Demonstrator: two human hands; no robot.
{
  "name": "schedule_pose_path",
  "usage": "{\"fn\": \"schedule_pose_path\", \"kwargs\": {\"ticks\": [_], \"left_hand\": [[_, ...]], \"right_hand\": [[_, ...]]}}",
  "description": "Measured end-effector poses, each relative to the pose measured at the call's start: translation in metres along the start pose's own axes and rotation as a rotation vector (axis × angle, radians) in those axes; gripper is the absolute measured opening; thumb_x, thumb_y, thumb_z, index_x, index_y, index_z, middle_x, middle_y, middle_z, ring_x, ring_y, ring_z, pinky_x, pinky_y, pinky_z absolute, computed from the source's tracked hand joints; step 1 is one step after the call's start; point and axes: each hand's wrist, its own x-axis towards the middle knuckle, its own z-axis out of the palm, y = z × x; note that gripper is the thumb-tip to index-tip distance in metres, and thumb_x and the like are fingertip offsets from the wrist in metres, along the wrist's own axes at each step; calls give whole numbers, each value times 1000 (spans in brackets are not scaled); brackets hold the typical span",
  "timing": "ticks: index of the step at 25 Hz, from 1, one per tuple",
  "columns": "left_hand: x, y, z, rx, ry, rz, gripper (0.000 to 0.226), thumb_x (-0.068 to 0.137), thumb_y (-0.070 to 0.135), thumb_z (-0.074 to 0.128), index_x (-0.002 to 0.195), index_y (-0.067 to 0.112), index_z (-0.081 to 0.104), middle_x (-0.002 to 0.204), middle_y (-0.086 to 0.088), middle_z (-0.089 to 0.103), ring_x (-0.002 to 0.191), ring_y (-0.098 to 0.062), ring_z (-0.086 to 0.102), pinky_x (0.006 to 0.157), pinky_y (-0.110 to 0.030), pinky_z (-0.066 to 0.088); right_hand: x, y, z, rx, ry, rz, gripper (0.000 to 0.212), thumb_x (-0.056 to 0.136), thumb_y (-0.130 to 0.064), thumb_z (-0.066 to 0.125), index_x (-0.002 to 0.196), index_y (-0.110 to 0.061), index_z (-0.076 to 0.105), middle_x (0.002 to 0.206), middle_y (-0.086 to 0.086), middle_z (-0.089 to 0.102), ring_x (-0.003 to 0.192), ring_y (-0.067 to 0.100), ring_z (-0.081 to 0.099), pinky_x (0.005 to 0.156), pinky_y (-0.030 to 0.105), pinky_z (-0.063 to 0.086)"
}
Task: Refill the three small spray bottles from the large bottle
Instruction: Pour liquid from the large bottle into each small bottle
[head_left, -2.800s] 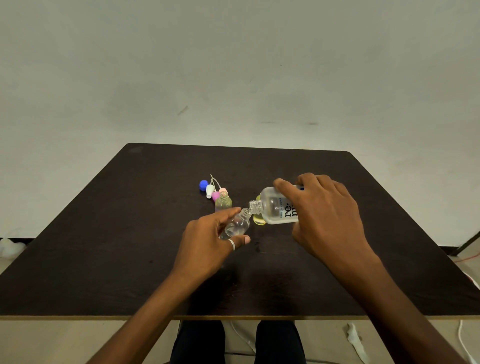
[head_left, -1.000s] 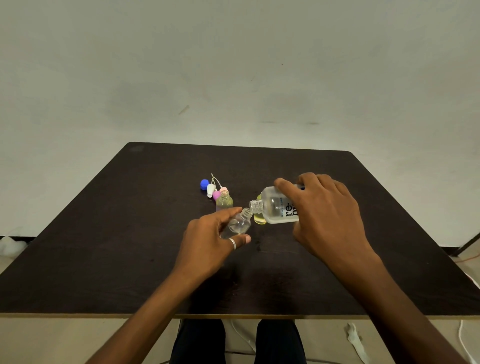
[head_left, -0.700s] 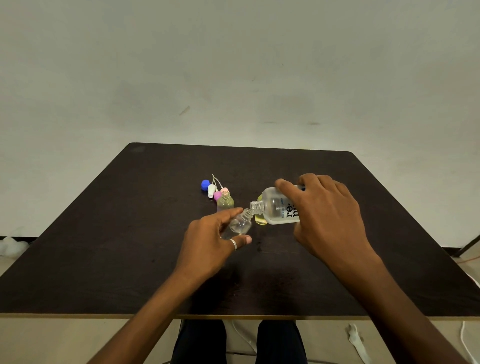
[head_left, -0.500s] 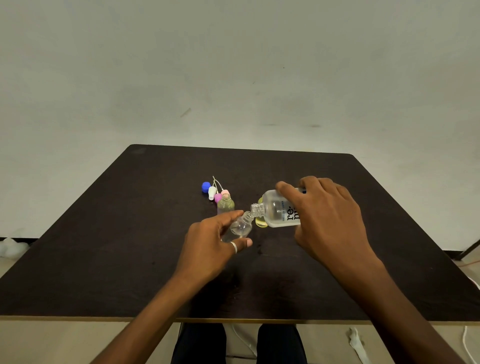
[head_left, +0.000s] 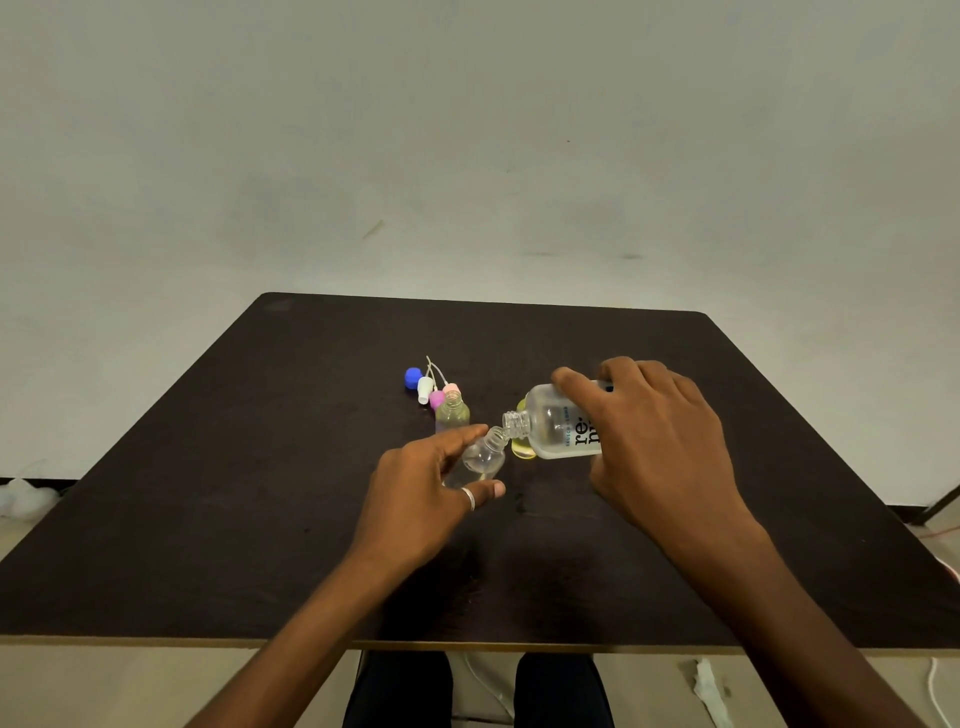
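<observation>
1. Large bottle (head_left: 553, 426): clear, uncapped, tipped nearly horizontal; black lettering "re-" readable on the label, with a smaller blue line too small to read.
2. Right hand (head_left: 649, 441): grip closed over the large bottle from above, bottle neck projecting toward 9 o'clock of the hand.
3. Left hand (head_left: 421, 499): grip closed on a small clear bottle (head_left: 480, 460) between thumb and fingers, tilted, mouth toward 2 o'clock, meeting the large bottle's neck at counter (head_left: 260, 493) centre.
4. Contents: clear liquid low in the small clear bottle; clear liquid in the large bottle.
5. Second small bottle (head_left: 452, 413): upright, open, at 12 o'clock of the left hand, holding pale liquid.
6. Yellowish item (head_left: 522, 449): partly hidden behind the large bottle; identity cannot be told.
7. Spray tops (head_left: 428, 387), blue, white and pink: loose on the counter, at 11 o'clock of the second small bottle.
</observation>
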Motion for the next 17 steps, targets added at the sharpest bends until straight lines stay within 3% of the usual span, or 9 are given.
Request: {"fn": "schedule_pose_path", "kwargs": {"ticks": [17], "left_hand": [[1,-2,1,1,-7,-8,66,72,36,86,132,37,60,122,15,69,107,8,62,93,-18,52]], "right_hand": [[1,0,-1,11,-13,-4,81,74,-28,78,142,-37,34,134,5,51,125,28,48,102,40,41]]}}
